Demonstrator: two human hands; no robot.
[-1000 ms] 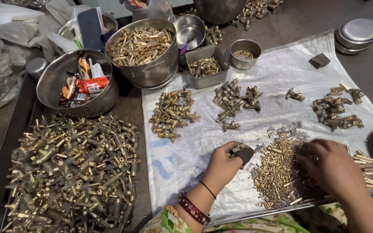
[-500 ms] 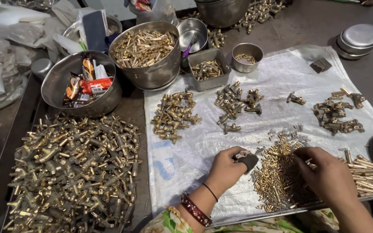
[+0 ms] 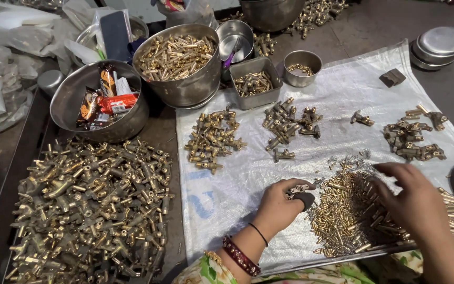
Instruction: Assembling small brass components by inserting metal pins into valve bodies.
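My left hand (image 3: 279, 205) rests on a white woven sheet (image 3: 342, 94) and grips a brass fitting (image 3: 299, 188) against a small dark block (image 3: 307, 200). My right hand (image 3: 408, 197) hovers with its fingers curled over a heap of small brass pins (image 3: 342, 215); whether it holds a pin is hidden. Both hands sit at the sheet's near edge, about a hand's width apart.
Groups of brass fittings (image 3: 214, 139) (image 3: 287, 123) (image 3: 413, 137) lie on the sheet. A large heap of brass valve bodies (image 3: 90, 205) fills a tray at left. Steel bowls (image 3: 177, 58) (image 3: 98, 102), a square tin (image 3: 254, 84) and a small cup (image 3: 301, 67) stand behind. Lids (image 3: 440, 44) sit far right.
My right hand has shifted over the pin heap and lifted a little. My left hand has stayed in place with the fitting and dark block.
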